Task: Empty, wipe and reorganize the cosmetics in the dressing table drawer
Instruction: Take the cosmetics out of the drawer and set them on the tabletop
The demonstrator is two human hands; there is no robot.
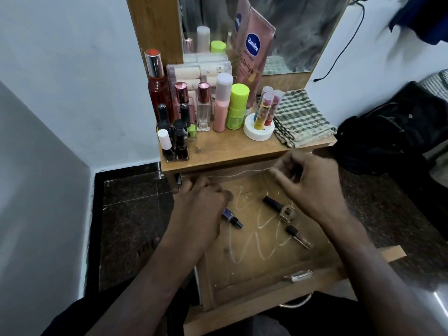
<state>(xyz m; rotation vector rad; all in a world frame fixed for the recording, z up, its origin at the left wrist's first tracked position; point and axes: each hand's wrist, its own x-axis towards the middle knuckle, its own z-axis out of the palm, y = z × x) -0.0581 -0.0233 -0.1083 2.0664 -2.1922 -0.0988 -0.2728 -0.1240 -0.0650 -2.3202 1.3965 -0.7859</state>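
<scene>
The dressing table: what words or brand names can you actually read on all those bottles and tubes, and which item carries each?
"Vaseline": on the blue oval logo of the pink lotion tube leaning against the mirror.
"Gluta-Hya": below that logo on the same tube, running down its length; the first letter is partly cut off.
The finer print on the tube, the small labels on the black nail polish caps and the lip balm sticks are too small or blurred to read.
</scene>
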